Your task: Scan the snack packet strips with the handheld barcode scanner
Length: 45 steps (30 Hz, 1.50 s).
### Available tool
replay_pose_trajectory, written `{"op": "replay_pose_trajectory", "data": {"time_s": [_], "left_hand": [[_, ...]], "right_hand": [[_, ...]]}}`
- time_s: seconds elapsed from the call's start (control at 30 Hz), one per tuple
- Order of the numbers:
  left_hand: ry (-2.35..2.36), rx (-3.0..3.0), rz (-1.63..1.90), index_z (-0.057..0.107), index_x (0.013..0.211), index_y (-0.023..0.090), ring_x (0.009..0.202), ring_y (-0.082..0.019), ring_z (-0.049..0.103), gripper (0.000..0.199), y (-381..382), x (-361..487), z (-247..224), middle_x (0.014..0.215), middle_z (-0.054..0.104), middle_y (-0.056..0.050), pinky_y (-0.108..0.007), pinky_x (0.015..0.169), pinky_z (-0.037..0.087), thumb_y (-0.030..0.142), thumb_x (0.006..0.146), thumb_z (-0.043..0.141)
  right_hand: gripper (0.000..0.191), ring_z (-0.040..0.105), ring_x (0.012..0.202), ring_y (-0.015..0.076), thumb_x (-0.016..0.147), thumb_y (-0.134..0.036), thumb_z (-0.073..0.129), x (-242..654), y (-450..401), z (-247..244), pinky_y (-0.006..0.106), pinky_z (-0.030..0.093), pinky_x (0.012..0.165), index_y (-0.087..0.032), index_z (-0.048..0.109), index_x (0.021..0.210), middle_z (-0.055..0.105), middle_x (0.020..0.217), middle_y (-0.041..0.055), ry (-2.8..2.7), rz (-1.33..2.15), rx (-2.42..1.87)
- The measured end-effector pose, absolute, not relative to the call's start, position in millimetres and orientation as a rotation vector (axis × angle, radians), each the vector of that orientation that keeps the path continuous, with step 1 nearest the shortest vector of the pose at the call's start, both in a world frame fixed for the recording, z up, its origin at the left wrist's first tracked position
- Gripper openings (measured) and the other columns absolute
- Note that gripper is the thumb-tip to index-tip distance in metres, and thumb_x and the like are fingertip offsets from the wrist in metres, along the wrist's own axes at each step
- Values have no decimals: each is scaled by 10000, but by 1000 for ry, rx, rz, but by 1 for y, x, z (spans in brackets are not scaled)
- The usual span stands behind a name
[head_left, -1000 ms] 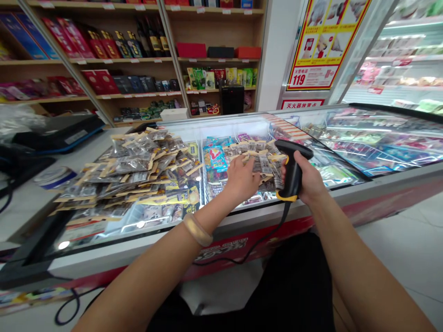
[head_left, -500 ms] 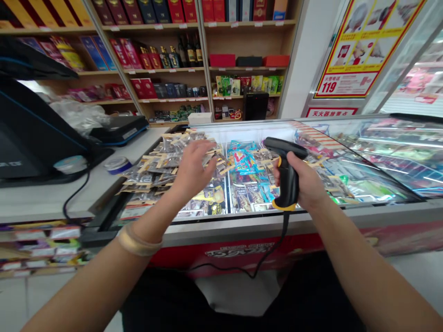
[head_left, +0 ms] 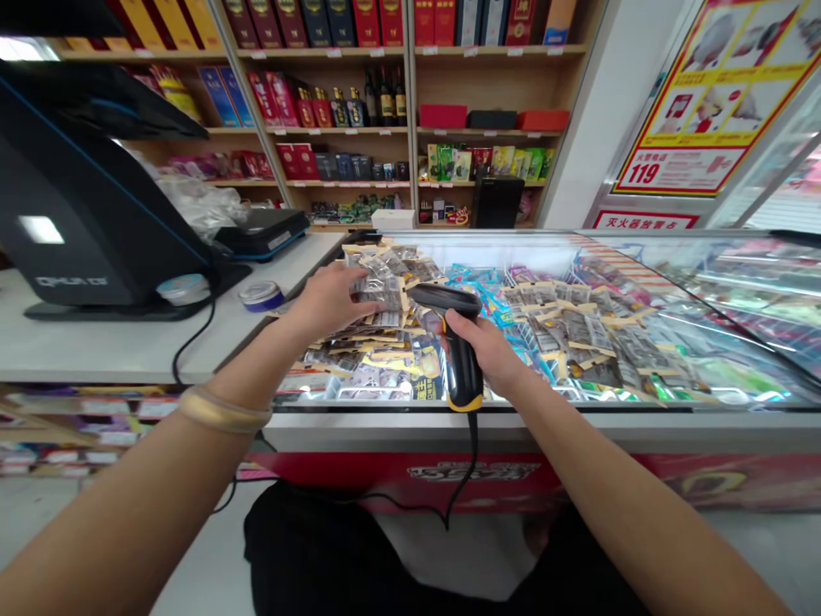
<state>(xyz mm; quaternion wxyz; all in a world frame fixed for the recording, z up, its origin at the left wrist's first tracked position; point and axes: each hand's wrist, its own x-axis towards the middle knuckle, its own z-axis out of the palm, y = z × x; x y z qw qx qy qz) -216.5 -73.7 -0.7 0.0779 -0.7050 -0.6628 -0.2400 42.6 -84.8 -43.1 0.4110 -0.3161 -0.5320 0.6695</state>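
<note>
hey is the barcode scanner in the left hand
No, the right hand grips the barcode scanner, while the left hand is at the pile of packets.

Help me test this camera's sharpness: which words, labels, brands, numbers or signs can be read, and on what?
"119": poster.
"灭火器放置点": sign below the poster.
"QI…": terminal; the rest of that brand is unclear.
Freezer front: white lettering, too blurred to read.
Poster's remaining text: too small.
Packets, boxes, price tags: too small or blurred.
</note>
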Motion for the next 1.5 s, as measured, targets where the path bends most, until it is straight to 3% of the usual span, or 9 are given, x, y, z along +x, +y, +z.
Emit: {"op": "replay_pose_trajectory", "data": {"time_s": [0.1, 0.2, 0.37, 0.47, 0.53, 0.77, 1.0, 1.23, 1.5], "left_hand": [[-1945, -2064, -917, 687, 970, 211, 974, -328, 631, 487, -87, -206, 5, 928, 683, -94, -443, 926, 490, 460, 579, 836], [-2017, -2003, -1204, 643, 883, 208, 866, -280, 637, 370, -107, -185, 5, 818, 665, -52, -408, 847, 516, 420, 630, 811], [-2098, -2259, -2034, 623, 1016, 170, 821, -222, 665, 367, -126, -131, -28, 866, 706, -52, -359, 782, 537, 464, 798, 649], [-2147, -2359, -2302, 654, 1039, 154, 890, -205, 663, 390, -125, -99, -53, 946, 722, -59, -310, 801, 518, 439, 775, 676], [-2243, -2301, -2387, 653, 1008, 155, 813, -180, 654, 375, -123, -83, -65, 901, 718, -44, -276, 728, 505, 419, 746, 697], [-2374, -2073, -2361, 516, 956, 209, 621, -126, 592, 355, -119, -69, -83, 703, 647, 34, -231, 618, 457, 402, 729, 709], [-2164, -2355, -2190, 642, 1016, 156, 944, -200, 634, 299, -116, -72, -88, 997, 713, -71, -321, 894, 479, 386, 834, 582], [-2248, -2431, -2135, 696, 897, 143, 782, -189, 638, 308, -120, -70, -84, 804, 710, -26, -291, 754, 494, 414, 759, 645], [-2236, -2487, -2125, 704, 918, 142, 792, -180, 653, 309, -123, -67, -81, 873, 744, -35, -267, 750, 485, 400, 760, 638]], "right_hand": [[525, 485, 522, 108, 645, -668, 749, 50, -90, -43, 249, 383, 487, -159, 650, 727, 568, 593, -4, -1316, 1657, -795], [503, 481, 524, 108, 686, -654, 728, 64, -96, -46, 252, 381, 488, -162, 650, 755, 559, 603, -6, -1305, 1607, -763], [435, 491, 554, 122, 753, -604, 704, 99, -106, -62, 253, 405, 505, -178, 658, 828, 581, 647, 8, -1236, 1505, -675], [413, 491, 550, 122, 765, -578, 707, 117, -110, -73, 247, 391, 487, -184, 662, 878, 595, 672, 11, -1140, 1491, -650], [414, 492, 549, 122, 761, -580, 706, 126, -112, -78, 246, 396, 487, -182, 665, 869, 587, 666, 11, -1075, 1537, -629], [435, 506, 586, 135, 756, -603, 695, 135, -114, -79, 257, 456, 575, -177, 676, 840, 572, 631, 16, -1064, 1660, -571], [422, 489, 585, 141, 784, -594, 679, 135, -114, -82, 268, 411, 547, -175, 648, 820, 584, 662, 32, -1222, 1689, -591], [431, 487, 597, 137, 752, -596, 709, 134, -118, -80, 266, 395, 572, -171, 648, 785, 575, 639, 29, -1263, 1654, -599], [430, 487, 606, 138, 753, -594, 713, 135, -119, -80, 272, 393, 587, -171, 646, 792, 579, 647, 25, -1321, 1654, -590]]}}
